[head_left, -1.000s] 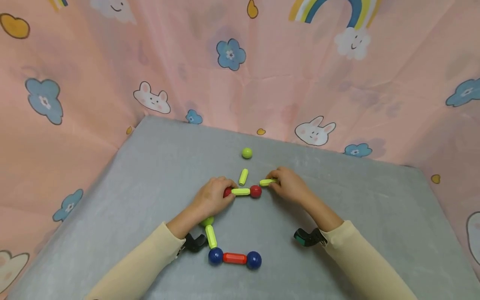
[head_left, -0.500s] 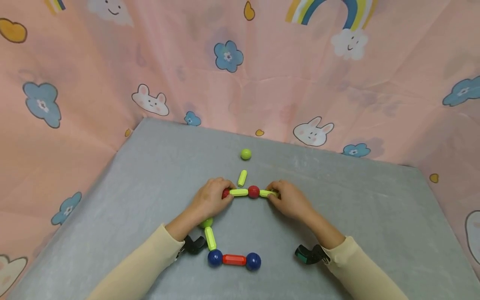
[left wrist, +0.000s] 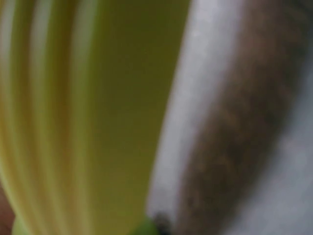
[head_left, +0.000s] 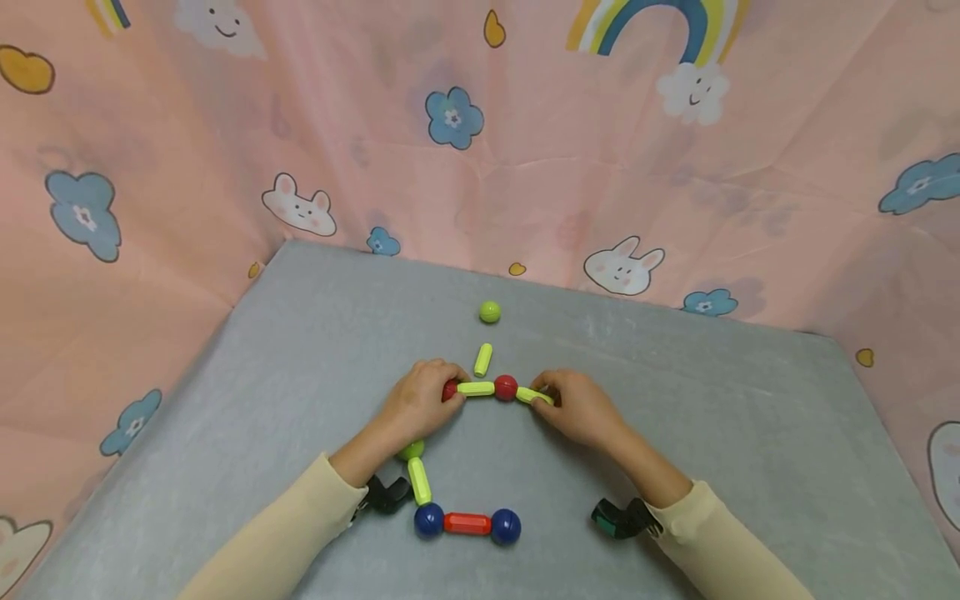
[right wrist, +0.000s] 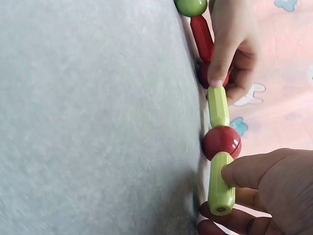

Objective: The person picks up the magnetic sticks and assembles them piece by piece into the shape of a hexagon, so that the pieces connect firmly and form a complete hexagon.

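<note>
My left hand [head_left: 423,396] grips a red ball [head_left: 449,390] from a magnetic rod-and-ball set, its thumb where the ball meets a yellow-green rod [head_left: 476,388]. That rod runs to a second red ball [head_left: 506,387]. On this ball's other side, my right hand [head_left: 581,408] pinches another yellow-green magnetic rod [right wrist: 221,183] between thumb and fingers, one end against the ball. Beyond the left hand, the right wrist view shows a red rod [right wrist: 202,36] leading to a green ball [right wrist: 190,6]. A blurred yellow-green surface [left wrist: 98,117] fills much of the left wrist view.
Nearer the body, the chain continues with a yellow-green rod [head_left: 419,481], a blue ball [head_left: 428,521], a red rod [head_left: 467,523] and another blue ball [head_left: 506,527]. A loose yellow-green rod [head_left: 483,360] and green ball [head_left: 490,312] lie farther back, before a pink printed curtain [head_left: 525,192].
My right hand has brought its rod nearer the body and up against the second red ball, then angled its outer end toward me. The left hand keeps its grip.
</note>
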Demonstrator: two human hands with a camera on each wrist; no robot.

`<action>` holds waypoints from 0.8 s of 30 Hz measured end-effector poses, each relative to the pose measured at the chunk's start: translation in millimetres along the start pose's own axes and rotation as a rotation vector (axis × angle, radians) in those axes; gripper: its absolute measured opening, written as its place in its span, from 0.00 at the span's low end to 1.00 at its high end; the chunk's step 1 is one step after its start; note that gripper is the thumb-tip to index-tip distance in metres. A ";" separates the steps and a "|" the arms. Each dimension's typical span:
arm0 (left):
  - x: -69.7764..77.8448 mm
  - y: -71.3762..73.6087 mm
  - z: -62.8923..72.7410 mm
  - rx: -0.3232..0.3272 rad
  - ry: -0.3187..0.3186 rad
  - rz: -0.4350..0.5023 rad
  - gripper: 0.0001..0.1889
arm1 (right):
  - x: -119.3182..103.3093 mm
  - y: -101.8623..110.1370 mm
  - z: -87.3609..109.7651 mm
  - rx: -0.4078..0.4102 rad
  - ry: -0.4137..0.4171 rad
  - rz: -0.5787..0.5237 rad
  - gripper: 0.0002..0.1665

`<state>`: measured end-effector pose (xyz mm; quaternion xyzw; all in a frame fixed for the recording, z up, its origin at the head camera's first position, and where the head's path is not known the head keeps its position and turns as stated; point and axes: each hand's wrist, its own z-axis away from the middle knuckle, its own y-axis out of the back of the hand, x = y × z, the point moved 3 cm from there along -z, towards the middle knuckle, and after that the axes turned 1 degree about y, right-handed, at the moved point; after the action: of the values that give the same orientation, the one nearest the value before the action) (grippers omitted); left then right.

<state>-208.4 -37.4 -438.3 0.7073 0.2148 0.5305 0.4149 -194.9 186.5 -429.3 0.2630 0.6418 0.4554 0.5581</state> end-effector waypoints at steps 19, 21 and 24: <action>-1.6 0.4 1.7 0.006 0.014 -0.005 0.09 | -18.8 -8.2 12.0 0.029 -0.013 0.015 0.10; -1.9 0.8 2.2 0.002 0.014 -0.005 0.09 | -19.3 -9.0 12.0 0.036 -0.015 0.020 0.10; -2.2 2.5 2.5 0.002 0.014 -0.005 0.09 | -19.1 -9.7 11.6 0.037 -0.016 0.012 0.11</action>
<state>-207.2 -41.3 -437.8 0.7034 0.2200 0.5342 0.4139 -177.6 169.4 -428.3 0.2806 0.6441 0.4447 0.5556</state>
